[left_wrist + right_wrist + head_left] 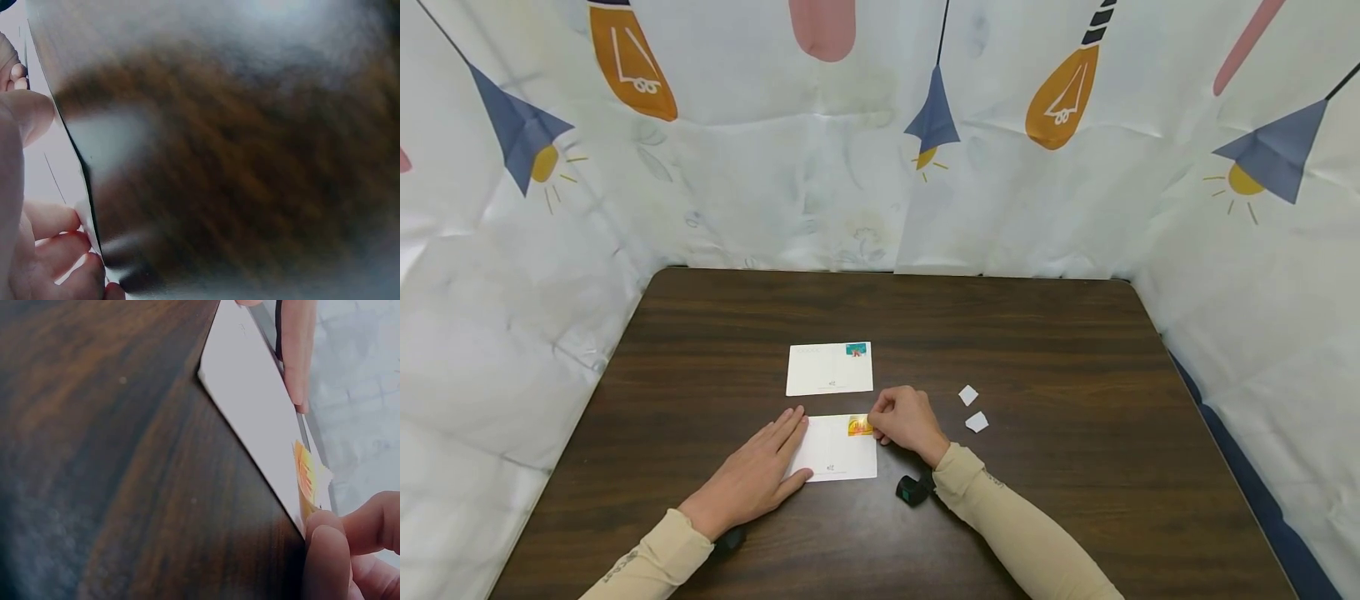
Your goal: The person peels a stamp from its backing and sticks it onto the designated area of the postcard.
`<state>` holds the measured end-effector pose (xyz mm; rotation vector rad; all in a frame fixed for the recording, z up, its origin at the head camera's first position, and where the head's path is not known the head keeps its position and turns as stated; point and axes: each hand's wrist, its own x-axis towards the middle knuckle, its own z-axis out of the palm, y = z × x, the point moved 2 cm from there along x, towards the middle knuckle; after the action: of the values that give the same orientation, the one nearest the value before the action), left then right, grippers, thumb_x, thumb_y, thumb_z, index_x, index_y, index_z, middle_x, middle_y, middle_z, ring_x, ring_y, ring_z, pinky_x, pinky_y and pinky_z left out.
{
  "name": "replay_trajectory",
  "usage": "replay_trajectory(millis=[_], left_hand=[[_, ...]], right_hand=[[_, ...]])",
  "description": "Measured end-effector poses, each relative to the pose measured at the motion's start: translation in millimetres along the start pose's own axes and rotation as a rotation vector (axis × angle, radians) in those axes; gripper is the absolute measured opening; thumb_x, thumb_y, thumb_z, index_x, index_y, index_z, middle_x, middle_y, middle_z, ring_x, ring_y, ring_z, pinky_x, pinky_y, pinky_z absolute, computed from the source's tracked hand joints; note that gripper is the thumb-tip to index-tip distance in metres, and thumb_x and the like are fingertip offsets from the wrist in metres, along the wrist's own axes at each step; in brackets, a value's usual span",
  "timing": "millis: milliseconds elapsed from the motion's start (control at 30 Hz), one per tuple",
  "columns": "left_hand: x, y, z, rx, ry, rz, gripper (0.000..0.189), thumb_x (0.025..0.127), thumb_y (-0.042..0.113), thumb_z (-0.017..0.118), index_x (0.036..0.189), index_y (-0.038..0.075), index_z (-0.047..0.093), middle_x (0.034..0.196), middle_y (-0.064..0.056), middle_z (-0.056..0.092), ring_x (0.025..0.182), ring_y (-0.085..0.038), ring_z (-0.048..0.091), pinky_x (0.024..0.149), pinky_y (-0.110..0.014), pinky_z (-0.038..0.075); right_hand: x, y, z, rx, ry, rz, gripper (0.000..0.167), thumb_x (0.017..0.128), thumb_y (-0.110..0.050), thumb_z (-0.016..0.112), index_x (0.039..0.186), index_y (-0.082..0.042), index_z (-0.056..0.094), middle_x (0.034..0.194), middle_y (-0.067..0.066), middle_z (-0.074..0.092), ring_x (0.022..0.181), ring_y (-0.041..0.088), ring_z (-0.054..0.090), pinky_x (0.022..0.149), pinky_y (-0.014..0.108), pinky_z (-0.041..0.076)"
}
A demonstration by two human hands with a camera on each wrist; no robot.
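A white postcard (837,454) lies on the table before me. My left hand (747,481) presses on its left end with fingers straight and thumb spread along the lower edge. At the card's upper right corner is a yellow-orange stamp (858,426). My right hand (912,423) pinches the stamp's right edge between thumb and finger. From the right wrist, the stamp (304,472) looks curved, part of it raised off the card. The left wrist view catches only the left hand's fingers (59,219) at the card's edge.
Just beyond lies a second white postcard (829,371), with a blue-green stamp (856,349) in its upper right corner. Two small white paper pieces (968,395) lie right of my right hand. Printed white cloth (790,192) hangs around the dark wooden table (1037,350).
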<state>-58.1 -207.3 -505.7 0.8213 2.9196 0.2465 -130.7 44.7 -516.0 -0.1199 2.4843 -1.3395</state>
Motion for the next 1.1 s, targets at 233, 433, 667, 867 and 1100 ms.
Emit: replay_trajectory(millis=[233, 433, 667, 867, 1100], left_hand=[[0.5, -0.2, 0.7, 0.007, -0.001, -0.002, 0.074, 0.100, 0.047, 0.063, 0.153, -0.002, 0.046, 0.165, -0.019, 0.040, 0.153, -0.035, 0.042, 0.120, -0.050, 0.043], [0.6, -0.6, 0.7, 0.005, -0.004, -0.005, 0.074, 0.100, 0.047, 0.063, 0.153, -0.002, 0.046, 0.165, -0.019, 0.039, 0.153, -0.035, 0.042, 0.121, -0.049, 0.043], [0.0, -0.6, 0.9, 0.006, 0.004, -0.001, 0.074, 0.100, 0.047, 0.063, 0.153, -0.001, 0.046, 0.166, -0.019, 0.039, 0.153, -0.035, 0.042, 0.121, -0.049, 0.043], [0.2, -0.9, 1.5, 0.010, 0.000, -0.003, 0.074, 0.101, 0.048, 0.063, 0.153, -0.001, 0.046, 0.166, -0.018, 0.039, 0.153, -0.034, 0.042, 0.121, -0.048, 0.042], [0.6, -1.2, 2.3, 0.014, -0.006, -0.008, 0.074, 0.101, 0.048, 0.062, 0.154, 0.000, 0.045, 0.166, -0.018, 0.039, 0.154, -0.034, 0.041, 0.121, -0.048, 0.042]], right_hand=[[0.8, 0.9, -0.1, -0.004, 0.004, -0.007, 0.016, 0.087, -0.013, 0.068, 0.072, -0.014, 0.071, 0.057, -0.003, 0.069, 0.048, 0.009, 0.066, 0.048, 0.028, 0.055], [1.3, 0.9, 0.0, -0.016, 0.003, 0.001, 0.015, 0.087, -0.012, 0.069, 0.072, -0.015, 0.071, 0.057, -0.004, 0.069, 0.048, 0.008, 0.066, 0.048, 0.027, 0.055], [1.1, 0.4, -0.2, -0.007, -0.010, 0.010, 0.012, 0.086, -0.013, 0.070, 0.074, -0.014, 0.072, 0.058, -0.003, 0.070, 0.049, 0.009, 0.066, 0.049, 0.028, 0.056], [1.1, 0.5, -1.1, 0.021, -0.013, 0.003, 0.009, 0.084, -0.011, 0.072, 0.075, -0.012, 0.072, 0.059, -0.001, 0.071, 0.049, 0.009, 0.066, 0.049, 0.026, 0.057], [2.2, 0.3, -1.9, 0.025, -0.019, -0.001, 0.007, 0.085, -0.011, 0.073, 0.078, -0.010, 0.070, 0.061, 0.000, 0.070, 0.047, 0.009, 0.065, 0.047, 0.025, 0.056]])
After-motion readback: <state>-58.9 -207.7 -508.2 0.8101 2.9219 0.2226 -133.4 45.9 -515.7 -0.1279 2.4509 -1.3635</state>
